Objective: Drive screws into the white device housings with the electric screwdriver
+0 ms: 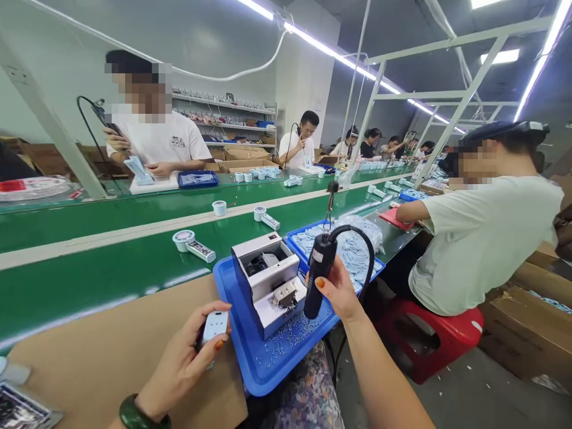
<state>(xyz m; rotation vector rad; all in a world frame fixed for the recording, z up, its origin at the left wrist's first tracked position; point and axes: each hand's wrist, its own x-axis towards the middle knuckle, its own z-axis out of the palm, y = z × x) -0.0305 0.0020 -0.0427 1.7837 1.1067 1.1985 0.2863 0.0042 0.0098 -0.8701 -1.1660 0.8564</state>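
My left hand is closed around a small light-blue plastic piece with several small holes in its face. My right hand grips a black electric screwdriver, which hangs upright from a hook with its cable looping to the right. The screwdriver's tip is beside a silver and black screw feeder; I cannot tell whether they touch. That feeder stands in a blue tray, where many loose screws are scattered.
Brown cardboard lies at the left under my arm. Behind the feeder, a second blue tray holds light-blue parts. Light-blue assemblies lie on the green conveyor. A co-worker sits close on the right; others work across the belt.
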